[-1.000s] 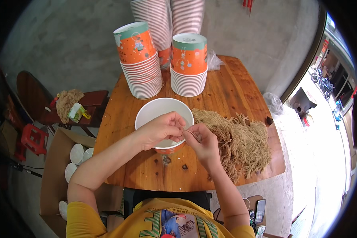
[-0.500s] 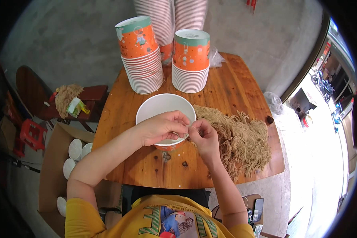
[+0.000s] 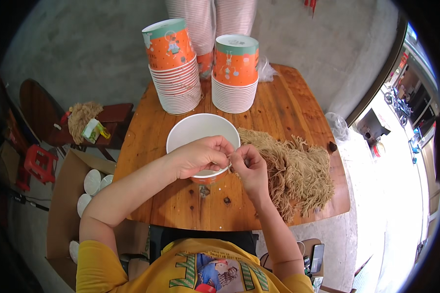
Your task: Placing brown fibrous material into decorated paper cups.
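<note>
My left hand (image 3: 205, 155) reaches over a white paper bucket (image 3: 200, 125) with an orange outer side, its fingertips pinched together at the bucket's right rim. Right beside it, my right hand (image 3: 251, 168) pinches too, thumb against forefinger. A thin pale string seems to run between the fingertips of both hands, mostly hidden by the fingers. To the right of the bucket lies a thick heap of tan strings (image 3: 298, 176), close to my right hand.
Two stacks of upside-down orange and white paper buckets (image 3: 234, 73) stand at the table's back, with bagged stacks (image 3: 190, 24) behind. Left of the wooden table (image 3: 171, 210) are a cardboard box (image 3: 63, 215) holding white round pieces and a red stool (image 3: 39, 163).
Both hands stay pinched at the bucket's right rim, with only slight finger movement. The whole view has shifted a little; the bucket and stacks stand as before.
</note>
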